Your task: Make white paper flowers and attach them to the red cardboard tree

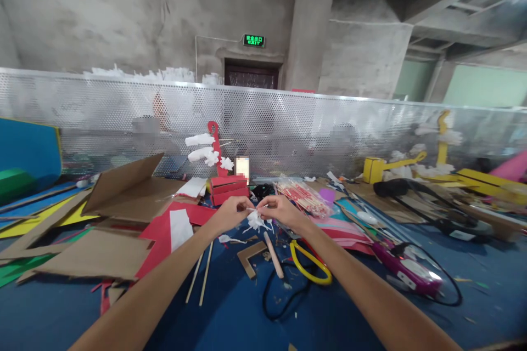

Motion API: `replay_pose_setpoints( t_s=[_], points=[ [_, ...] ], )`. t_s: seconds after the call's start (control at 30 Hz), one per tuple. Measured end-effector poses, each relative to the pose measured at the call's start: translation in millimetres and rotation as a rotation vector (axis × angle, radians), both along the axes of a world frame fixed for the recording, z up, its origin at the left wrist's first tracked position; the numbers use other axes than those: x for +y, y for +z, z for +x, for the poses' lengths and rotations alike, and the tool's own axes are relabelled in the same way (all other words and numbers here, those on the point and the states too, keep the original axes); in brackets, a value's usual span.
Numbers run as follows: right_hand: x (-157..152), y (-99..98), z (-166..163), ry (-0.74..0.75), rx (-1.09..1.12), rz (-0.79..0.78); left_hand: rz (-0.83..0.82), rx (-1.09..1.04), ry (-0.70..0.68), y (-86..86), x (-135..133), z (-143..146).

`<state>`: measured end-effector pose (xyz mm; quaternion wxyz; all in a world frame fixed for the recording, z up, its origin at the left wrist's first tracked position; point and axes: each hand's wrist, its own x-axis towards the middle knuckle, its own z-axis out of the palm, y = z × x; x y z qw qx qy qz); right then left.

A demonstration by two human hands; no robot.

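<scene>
Your arms (pixel 152 292) are near, above the blue table (pixel 230 312); your left hand (pixel 234 211) and right hand (pixel 284 213) pinch a frilly white piece (pixel 256 221).

On the blue table (pixel 230 318) lie a cardboard L (pixel 246 264), two thin sticks (pixel 206 274) and a purple device (pixel 407 270).

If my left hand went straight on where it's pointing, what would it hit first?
Probably your right hand, just opposite at the frilly white piece; exact depth is unclear.
</scene>
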<state>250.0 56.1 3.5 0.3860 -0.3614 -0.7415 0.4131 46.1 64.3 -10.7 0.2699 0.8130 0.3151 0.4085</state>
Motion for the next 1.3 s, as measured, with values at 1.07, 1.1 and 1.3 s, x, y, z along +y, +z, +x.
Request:
replay_pose_setpoints(
  t_s=[1.07,1.1,1.3],
  points=[
    [-7.2,21.1,15.3,-0.055,-0.229,0.085,0.129,0.459,0.189,-29.2,-2.4,9.0],
    [-7.4,21.3,15.4,-0.049,-0.234,0.076,0.13,0.456,0.192,-29.7,-2.3,10.1],
    [-7.5,22.0,15.4,0.002,-0.229,0.059,0.125,0.437,0.196,-31.0,-2.3,12.8]
  ],
)
